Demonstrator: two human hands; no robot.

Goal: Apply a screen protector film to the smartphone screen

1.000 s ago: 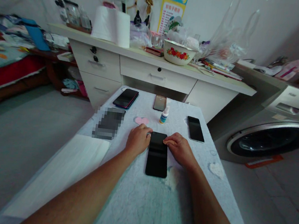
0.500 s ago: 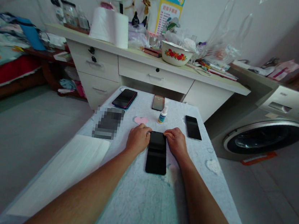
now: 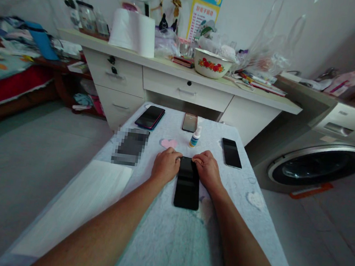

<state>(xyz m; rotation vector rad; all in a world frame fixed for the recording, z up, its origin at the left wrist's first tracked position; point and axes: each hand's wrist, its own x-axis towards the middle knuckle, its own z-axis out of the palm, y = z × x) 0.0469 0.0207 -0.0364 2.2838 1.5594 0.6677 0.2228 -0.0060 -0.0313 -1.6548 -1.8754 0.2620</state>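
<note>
A black smartphone (image 3: 188, 186) lies flat, screen up, on the cloth-covered table in front of me. My left hand (image 3: 167, 164) is closed at its far left corner, fingers curled and thumb side against the edge. At the far right corner my right hand (image 3: 207, 169) is closed too, its fingertips pinching over the top edge. What may be between the fingertips is too small to see. Just beyond the hands stands a small white bottle (image 3: 195, 137) with a blue and yellow label. A pink heart (image 3: 169, 143) shows on the cloth beyond my left hand.
Other phones lie around: one at the right (image 3: 231, 153), a brown-edged one (image 3: 190, 122) at the far end, a dark one (image 3: 150, 117) at far left. Nearer left is a pixelated dark item (image 3: 130, 146). A desk (image 3: 107, 72) and washing machine (image 3: 319, 159) stand beyond.
My right hand's fingertips have slid slightly left along the phone's far edge. My left hand stays at its corner. The whole view has shifted a little.
</note>
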